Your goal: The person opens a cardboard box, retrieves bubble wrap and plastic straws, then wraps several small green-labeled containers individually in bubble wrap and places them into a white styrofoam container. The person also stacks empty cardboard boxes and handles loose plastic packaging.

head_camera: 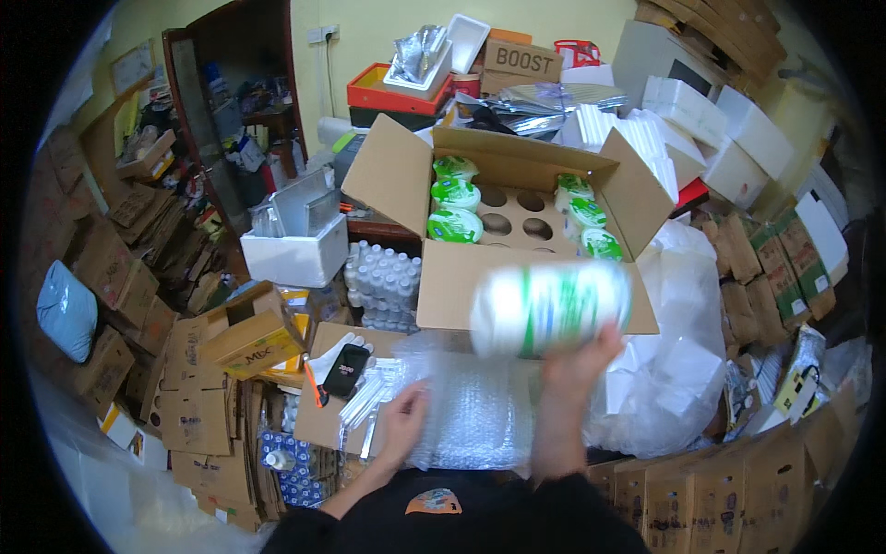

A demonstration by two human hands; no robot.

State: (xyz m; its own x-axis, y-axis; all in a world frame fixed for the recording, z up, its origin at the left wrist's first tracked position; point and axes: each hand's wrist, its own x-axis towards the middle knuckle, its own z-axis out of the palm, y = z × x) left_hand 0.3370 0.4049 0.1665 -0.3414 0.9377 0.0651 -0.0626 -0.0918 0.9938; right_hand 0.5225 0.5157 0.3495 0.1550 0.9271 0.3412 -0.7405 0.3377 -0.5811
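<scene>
My right hand (580,363) holds a white tub (554,305) with green printing, lying on its side in the air and blurred. It is in front of the open cardboard box (477,294). Inside that box, tubs with green-and-white lids (455,226) stand along the left and right sides of a cardboard insert (516,220) with round holes. My left hand (407,419) pinches the left edge of a bubble wrap sheet (477,415), which lies directly before me.
Left of the wrap are a phone (346,370), an orange cutter (315,384), a white glove (336,350) and white strips (370,395). Clear plastic wrapping (668,374) bulges at right. Shrink-wrapped bottles (382,280) and a foam box (297,249) stand left of the open carton.
</scene>
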